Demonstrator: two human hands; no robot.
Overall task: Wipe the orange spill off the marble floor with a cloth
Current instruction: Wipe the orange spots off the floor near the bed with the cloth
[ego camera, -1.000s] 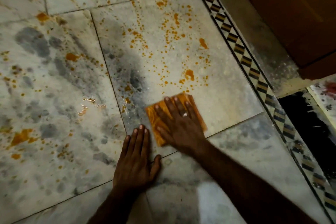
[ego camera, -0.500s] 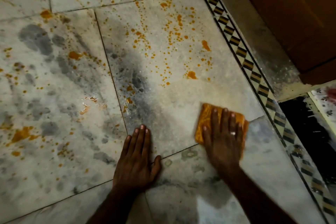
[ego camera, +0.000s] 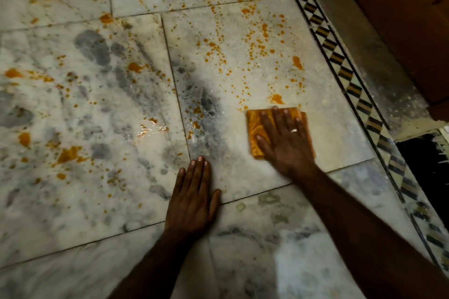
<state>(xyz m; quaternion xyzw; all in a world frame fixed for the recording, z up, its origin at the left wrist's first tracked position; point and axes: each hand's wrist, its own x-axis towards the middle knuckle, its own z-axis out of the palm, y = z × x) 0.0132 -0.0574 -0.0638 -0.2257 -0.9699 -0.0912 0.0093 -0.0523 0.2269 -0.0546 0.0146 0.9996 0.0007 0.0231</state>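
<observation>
An orange folded cloth lies flat on the white and grey marble floor. My right hand, with a ring on one finger, presses down on the cloth with fingers spread. Orange spill drops sit just beyond the cloth's far edge, and more splashes spread over the tiles to the left and far side. My left hand rests flat on the floor, palm down, near a tile joint, left of and nearer than the cloth. It holds nothing.
A black and beige patterned border strip runs diagonally along the right. Beyond it stands brown wooden furniture. A dark mat lies at the right edge. A wet glossy patch shines left of the cloth.
My right hand slid the cloth from beside my left hand out to the right, then forward up to the nearest orange drops. My left hand stayed planted.
</observation>
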